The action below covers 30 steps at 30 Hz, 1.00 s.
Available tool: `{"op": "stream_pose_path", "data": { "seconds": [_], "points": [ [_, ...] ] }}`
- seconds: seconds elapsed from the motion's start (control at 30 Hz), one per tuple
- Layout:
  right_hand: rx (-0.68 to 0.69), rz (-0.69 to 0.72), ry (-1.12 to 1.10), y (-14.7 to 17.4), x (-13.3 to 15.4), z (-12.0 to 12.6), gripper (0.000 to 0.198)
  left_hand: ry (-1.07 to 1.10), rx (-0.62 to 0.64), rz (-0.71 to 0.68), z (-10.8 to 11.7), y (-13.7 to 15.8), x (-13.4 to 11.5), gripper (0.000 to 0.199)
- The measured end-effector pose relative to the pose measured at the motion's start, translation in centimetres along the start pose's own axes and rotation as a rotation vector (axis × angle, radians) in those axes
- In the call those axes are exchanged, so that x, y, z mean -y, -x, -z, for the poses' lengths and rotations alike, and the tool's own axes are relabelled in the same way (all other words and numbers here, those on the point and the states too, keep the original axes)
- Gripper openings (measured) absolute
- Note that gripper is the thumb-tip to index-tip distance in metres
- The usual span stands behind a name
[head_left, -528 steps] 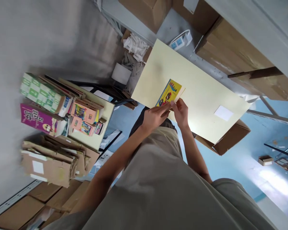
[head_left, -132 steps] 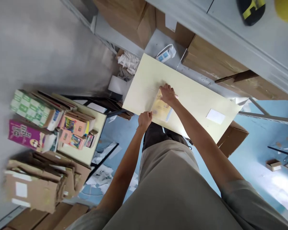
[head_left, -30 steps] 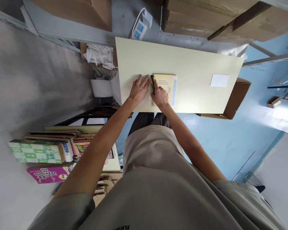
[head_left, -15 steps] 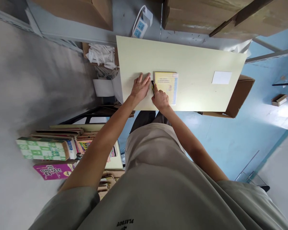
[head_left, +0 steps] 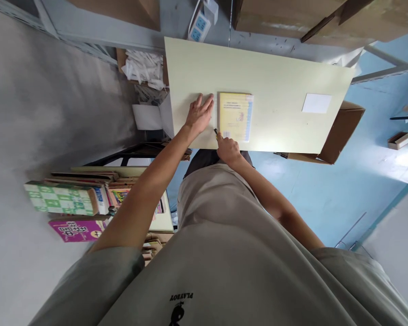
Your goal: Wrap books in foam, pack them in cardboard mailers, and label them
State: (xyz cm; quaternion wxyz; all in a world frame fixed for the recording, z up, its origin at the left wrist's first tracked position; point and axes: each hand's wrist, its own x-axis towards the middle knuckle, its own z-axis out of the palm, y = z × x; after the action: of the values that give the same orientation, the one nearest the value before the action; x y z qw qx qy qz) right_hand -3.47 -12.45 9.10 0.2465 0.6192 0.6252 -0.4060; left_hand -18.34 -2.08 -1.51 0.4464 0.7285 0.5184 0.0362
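A yellow book with a blue strip down its right side lies flat on the pale board. My left hand rests on the board just left of the book, fingers spread and holding nothing. Close to the book's lower left corner, my right hand is closed around a slim black-and-yellow utility knife. The knife's dark end points up and left, beside the book's left edge. Most of its handle is hidden in my fingers, and I cannot make out the blade.
A white card lies on the board's right part. Behind stand a power strip and cardboard boxes. A box of white scraps is at the left, stacked books lower left, and an open carton beyond the right edge.
My right hand has moved down along the book's left edge toward the board's near edge, with the knife in it. My left hand stays beside the book. The whole view has shifted slightly.
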Motion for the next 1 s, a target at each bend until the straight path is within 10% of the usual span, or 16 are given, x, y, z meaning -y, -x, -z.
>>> {"op": "stream_pose_path", "data": {
  "seconds": [0.47,0.77,1.0],
  "points": [
    [0.264,0.2,0.094,2.3,-1.6,2.2,0.039,-0.005,-0.044,0.068,-2.1,-1.0,0.3,0.067],
    [0.028,0.106,-0.126,7.6,-8.4,6.3,0.061,-0.073,-0.051,0.036,-2.8,-0.3,0.8,0.084],
    [-0.272,0.074,-0.301,9.4,-13.2,11.4,0.076,-0.098,0.013,0.17,0.4,2.2,-6.6,0.077]
  ]
}}
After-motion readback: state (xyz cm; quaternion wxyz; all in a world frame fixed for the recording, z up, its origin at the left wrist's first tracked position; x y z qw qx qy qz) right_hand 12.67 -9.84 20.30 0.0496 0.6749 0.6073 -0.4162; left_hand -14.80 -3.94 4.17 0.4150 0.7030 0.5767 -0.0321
